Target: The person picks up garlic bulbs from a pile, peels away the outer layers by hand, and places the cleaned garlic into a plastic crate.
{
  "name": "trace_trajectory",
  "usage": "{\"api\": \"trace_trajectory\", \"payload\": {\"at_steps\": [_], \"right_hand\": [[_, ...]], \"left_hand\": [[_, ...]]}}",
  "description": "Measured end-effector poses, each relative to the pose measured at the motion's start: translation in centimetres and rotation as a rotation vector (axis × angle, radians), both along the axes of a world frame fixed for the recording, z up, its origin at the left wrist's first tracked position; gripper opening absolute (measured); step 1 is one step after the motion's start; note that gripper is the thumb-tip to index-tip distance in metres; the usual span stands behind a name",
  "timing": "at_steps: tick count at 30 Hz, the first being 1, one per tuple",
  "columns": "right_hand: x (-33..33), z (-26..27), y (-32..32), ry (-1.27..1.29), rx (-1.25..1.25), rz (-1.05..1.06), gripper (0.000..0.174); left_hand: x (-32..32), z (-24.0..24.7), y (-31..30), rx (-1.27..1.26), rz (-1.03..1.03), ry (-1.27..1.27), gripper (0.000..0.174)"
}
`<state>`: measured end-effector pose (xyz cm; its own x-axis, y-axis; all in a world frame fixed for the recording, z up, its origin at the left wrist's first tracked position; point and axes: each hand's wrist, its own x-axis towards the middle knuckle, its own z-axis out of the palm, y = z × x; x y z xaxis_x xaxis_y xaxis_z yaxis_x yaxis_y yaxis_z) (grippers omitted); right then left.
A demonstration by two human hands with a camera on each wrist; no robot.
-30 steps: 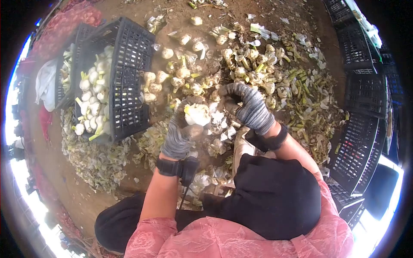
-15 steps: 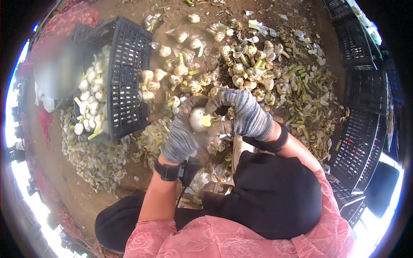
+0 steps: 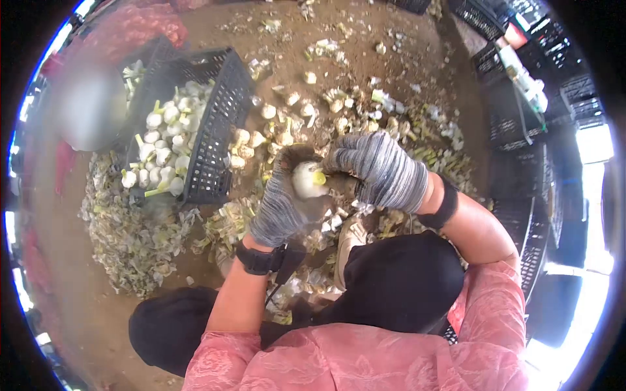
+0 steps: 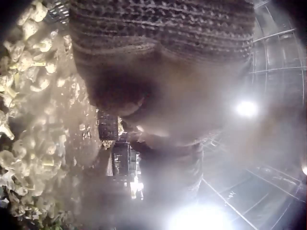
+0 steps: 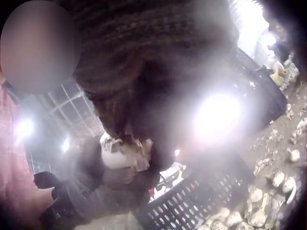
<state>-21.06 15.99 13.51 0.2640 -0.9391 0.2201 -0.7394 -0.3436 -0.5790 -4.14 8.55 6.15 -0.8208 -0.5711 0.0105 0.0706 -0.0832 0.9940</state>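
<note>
A garlic bulb (image 3: 306, 182), white with a short cut yellow-green stem, sits in the grip of my left hand (image 3: 279, 207), which wears a grey knit glove. The stem end faces right. My right hand (image 3: 385, 171), gloved alike, has its fingers curled and pinches at the bulb's right side by the stem. In the right wrist view, torn brownish skin shows on the bulb (image 5: 117, 155) just under the dark fingers. The glove (image 4: 158, 28) covers the top of the left wrist view and hides the bulb there.
At the left stands a black crate (image 3: 218, 124) of trimmed white garlic, with a heap of husks (image 3: 124, 228) before it. Untrimmed bulbs (image 3: 242, 144) lie on the dirt floor ahead. Black crates (image 3: 518, 120) are stacked on the right. A shoe (image 3: 351, 244) stands below the hands.
The right hand has come in from the right to the bulb and now works at its side. The bulb has turned in the left hand, stem to the right. The head view has shifted.
</note>
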Motion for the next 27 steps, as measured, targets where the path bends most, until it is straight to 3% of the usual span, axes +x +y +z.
{"api": "trace_trajectory", "payload": {"at_steps": [1,3,5,8,9,10,12,18,20,22,24,26,27], "right_hand": [[0.6,0.9,0.0,0.098,-0.04,-0.03,0.02],[1.0,2.3,-0.4,0.23,-0.176,-0.039,0.02],[1.9,4.7,-0.4,0.245,-0.139,-0.155,0.02],[3.5,7.9,-0.3,0.191,-0.087,-0.17,0.022],[4.2,8.3,-0.3,0.151,-0.141,-0.107,0.024],[4.8,8.7,-0.3,0.107,-0.19,-0.043,0.027],[5.7,9.9,-0.1,0.099,-0.122,-0.019,0.032],[7.8,10.4,0.0,0.104,-0.175,-0.112,0.023],[8.7,10.2,-0.2,0.097,-0.165,-0.113,0.024],[9.2,9.5,-0.7,0.066,-0.249,-0.167,0.021],[9.3,8.2,-1.4,-0.03,-0.207,-0.239,0.017],[9.0,6.6,-2.2,-0.384,-0.241,-0.343,0.014],[9.0,6.0,-2.3,-0.498,-0.202,-0.382,0.013]], "left_hand": [[0.2,-0.1,-0.3,-0.22,0.015,0.041,0.072],[0.1,1.0,0.1,-0.22,0.089,0.165,0.071],[0.0,2.3,-0.4,-0.179,0.108,0.354,0.067],[1.1,4.5,-0.8,-0.21,0.136,0.329,0.064],[1.3,5.1,-0.7,0.253,0.002,0.488,0.063],[1.6,5.7,-0.9,0.253,0.007,0.513,0.063],[2.2,6.6,-1.5,-0.382,0.096,0.387,0.052],[4.1,7.1,-2.7,-0.199,-0.001,0.528,0.053],[4.9,7.5,-3.4,-0.079,-0.145,0.499,0.065],[5.0,7.1,-3.8,-0.132,-0.087,0.543,0.057],[5.1,6.9,-3.9,-0.187,-0.029,0.581,0.051],[5.5,7.0,-3.8,0.1,-0.093,0.67,0.052],[5.3,6.4,-4.3,-0.093,-0.011,0.594,0.054]]}}
